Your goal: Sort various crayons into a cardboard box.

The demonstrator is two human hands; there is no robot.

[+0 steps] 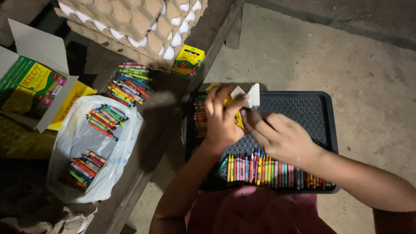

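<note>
tray [323, 113]: matt black studded plastic | egg trays [130, 21]: rough pulp card | bag [78, 134]: glossy plastic

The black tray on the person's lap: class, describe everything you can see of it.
The black tray is a rectangular, plastic-looking tray with rounded corners, a raised rim and a dotted, textured floor. It lies flat across the person's lap above a concrete floor. A row of crayons lies side by side along its near edge and another bunch at its far left. Both hands, left hand and right hand, hover over it holding a small yellow crayon box with open white flaps.
</note>
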